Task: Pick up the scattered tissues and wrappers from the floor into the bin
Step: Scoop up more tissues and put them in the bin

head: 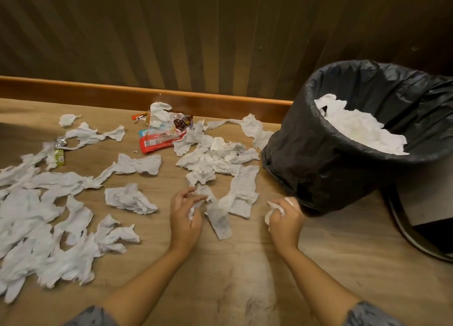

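Gripping crumpled tissue, the right hand (pixel 285 218) sits just beside the black-lined bin (pixel 318 154); farther from it, the left hand (pixel 185 215) pinches another tissue (pixel 195 209).

Two bare forearms reach out from the person crouched at the floor, each ending in an uncovered hand, the left hand (pixel 185 218) and the right hand (pixel 285 219), with no rings, watch or bands that I can make out. The arms are uncovered from wrist to about the elbow. There short sleeves begin, a left sleeve (pixel 89 316) and a right sleeve (pixel 370 314), both of a bluish-grey cloth that looks mottled or finely patterned, though it is too blurred to say which.
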`<control>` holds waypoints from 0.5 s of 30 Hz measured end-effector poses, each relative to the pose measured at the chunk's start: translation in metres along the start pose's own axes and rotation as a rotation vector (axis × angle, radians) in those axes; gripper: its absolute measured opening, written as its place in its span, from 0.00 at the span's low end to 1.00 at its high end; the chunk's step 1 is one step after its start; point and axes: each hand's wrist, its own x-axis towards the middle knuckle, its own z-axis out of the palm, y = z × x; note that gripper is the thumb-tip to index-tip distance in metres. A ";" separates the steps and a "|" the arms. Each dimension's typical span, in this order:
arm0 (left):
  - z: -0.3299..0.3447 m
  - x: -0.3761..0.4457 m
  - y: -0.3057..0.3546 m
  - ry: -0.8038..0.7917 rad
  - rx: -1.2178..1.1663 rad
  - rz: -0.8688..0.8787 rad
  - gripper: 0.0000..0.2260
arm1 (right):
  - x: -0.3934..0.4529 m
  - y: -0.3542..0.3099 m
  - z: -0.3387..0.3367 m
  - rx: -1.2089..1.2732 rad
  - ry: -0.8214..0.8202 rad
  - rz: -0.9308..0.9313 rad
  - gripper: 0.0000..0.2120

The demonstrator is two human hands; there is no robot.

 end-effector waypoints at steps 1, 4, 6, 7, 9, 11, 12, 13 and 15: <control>0.008 0.007 0.003 -0.081 0.040 0.044 0.15 | 0.008 -0.001 0.000 -0.007 0.020 0.001 0.14; 0.037 0.019 0.000 -0.333 0.320 0.248 0.18 | 0.023 0.002 -0.001 -0.028 0.039 0.032 0.11; 0.051 0.015 -0.004 -0.469 0.562 0.324 0.19 | 0.021 0.008 -0.004 -0.049 0.013 0.037 0.08; 0.055 0.011 -0.006 -0.505 0.656 0.313 0.23 | 0.017 0.012 -0.005 -0.064 -0.013 0.046 0.08; 0.057 0.000 -0.014 -0.488 0.729 0.250 0.27 | 0.006 0.018 -0.009 -0.098 -0.071 0.075 0.07; 0.054 -0.012 -0.024 -0.383 0.602 0.224 0.21 | -0.004 0.023 -0.010 -0.143 -0.130 0.032 0.10; 0.052 -0.017 -0.031 -0.330 0.488 0.228 0.16 | -0.008 0.026 -0.009 -0.160 -0.168 -0.012 0.14; 0.048 -0.022 -0.037 -0.300 0.373 0.224 0.13 | -0.011 0.028 -0.008 -0.165 -0.206 -0.049 0.16; 0.037 -0.027 -0.043 -0.290 0.227 0.212 0.12 | -0.014 0.028 -0.004 -0.155 -0.244 -0.073 0.16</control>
